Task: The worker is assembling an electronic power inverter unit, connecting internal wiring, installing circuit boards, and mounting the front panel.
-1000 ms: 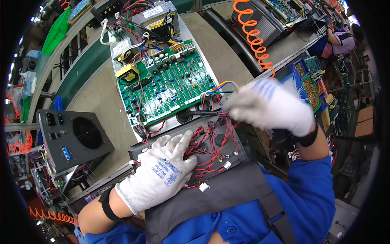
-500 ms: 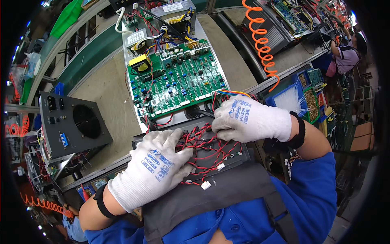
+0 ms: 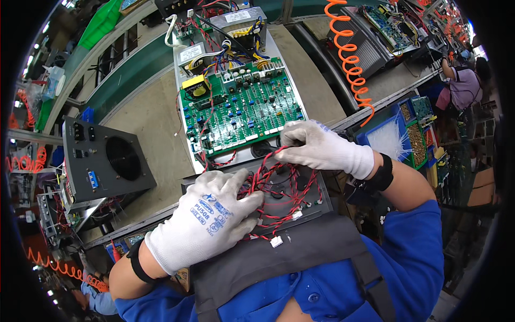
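Note:
A tangled bundle of twisted red-and-black wires [image 3: 292, 185] lies over a dark panel [image 3: 316, 217] close to my body. My left hand [image 3: 201, 220], in a white glove, is closed on the left side of the bundle, its fingertips partly hidden among the strands. My right hand [image 3: 324, 147], also gloved, pinches some of these wires and holds them raised near the board's front edge. White plugs on the wire ends, one a white connector [image 3: 276, 241], hang toward me. Just beyond the hands is a green circuit board [image 3: 244, 115] on a metal plate.
Behind the board sit a transformer [image 3: 238, 24] and bundled cables. A dark case with a fan [image 3: 110, 158] stands at the left. An orange coiled hose [image 3: 348, 53] hangs at the right, above blue parts bins [image 3: 389, 137]. Another person [image 3: 464, 86] is at the far right.
My right hand has moved up and away from my body, drawing wires out of the tangle. The left hand stays on the bundle. The whole view has shifted slightly.

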Demonstrator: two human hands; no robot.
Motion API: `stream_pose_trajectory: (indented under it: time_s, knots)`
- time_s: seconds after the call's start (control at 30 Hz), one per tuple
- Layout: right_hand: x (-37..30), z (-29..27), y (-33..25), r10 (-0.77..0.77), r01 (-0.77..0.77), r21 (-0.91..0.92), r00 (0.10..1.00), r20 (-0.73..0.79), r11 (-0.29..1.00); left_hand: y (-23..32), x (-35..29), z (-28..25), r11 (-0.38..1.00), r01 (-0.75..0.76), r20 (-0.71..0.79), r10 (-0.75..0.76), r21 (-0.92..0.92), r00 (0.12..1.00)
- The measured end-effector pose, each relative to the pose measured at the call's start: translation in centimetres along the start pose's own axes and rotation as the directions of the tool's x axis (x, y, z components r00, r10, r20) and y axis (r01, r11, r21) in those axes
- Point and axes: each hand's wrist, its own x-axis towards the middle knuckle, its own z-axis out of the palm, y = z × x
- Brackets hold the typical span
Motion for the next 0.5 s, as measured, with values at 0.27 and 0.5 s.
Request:
stream_pose_trajectory:
  time_s: [0.27,0.5]
  knots:
    - [2.1,1.6,-3.7,-0.016,0.161,-0.507,0.96,0.278,0.847,-0.1,-0.7,0.8,0.998,-0.046,-0.041,0.048,0.054,0.998]
    - [1.8,2.8,-1.0,-0.095,0.108,-0.205,0.993,0.071,0.973,-0.4,-2.0,0.8,0.999,-0.032,-0.016,0.032,0.022,0.999]
